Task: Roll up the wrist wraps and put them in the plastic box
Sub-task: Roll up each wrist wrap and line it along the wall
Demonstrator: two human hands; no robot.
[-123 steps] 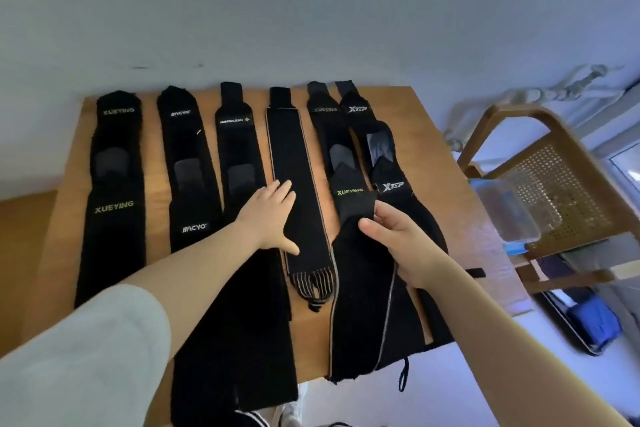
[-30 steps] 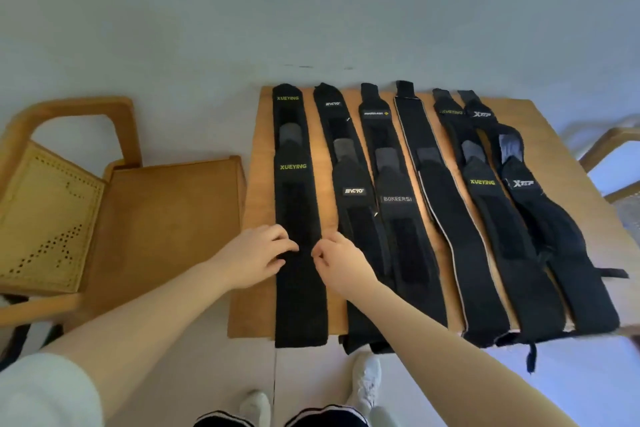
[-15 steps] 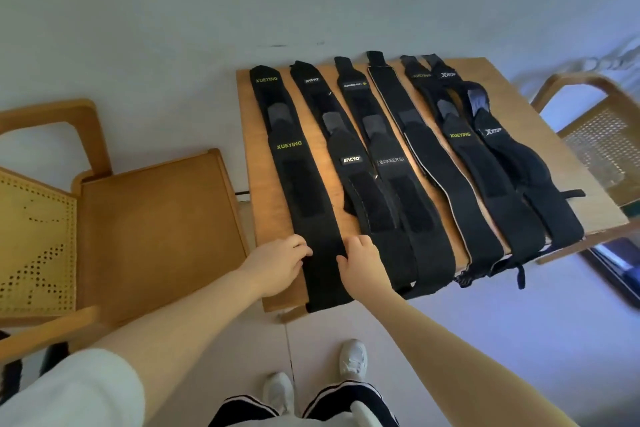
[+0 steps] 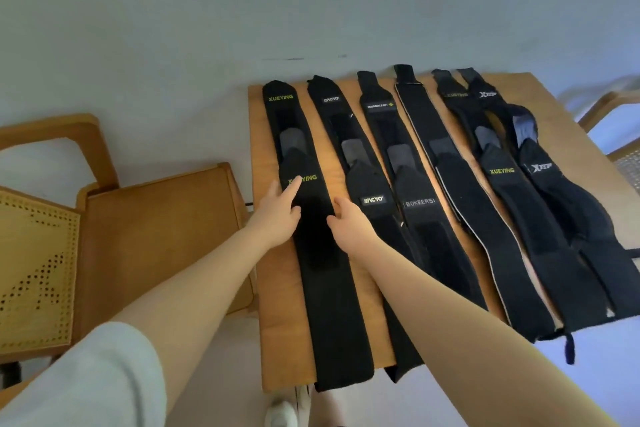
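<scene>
Here, two hands flank the leftmost wrist wrap (image 4: 320,253) on a wooden table (image 4: 273,305)
Left hand (image 4: 277,215) lies flat, fingers straight, on its edge; right hand (image 4: 349,222), loosely open, touches the opposite edge

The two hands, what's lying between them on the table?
In the head view, the leftmost XUEYING wrist wrap runs between the left hand and right hand.

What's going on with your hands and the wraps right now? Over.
Left hand and right hand open, fingers flat on the leftmost XUEYING wrist wrap. All six wraps lie unrolled on the wooden table. Plastic box out of view. Nothing blocking.
</scene>
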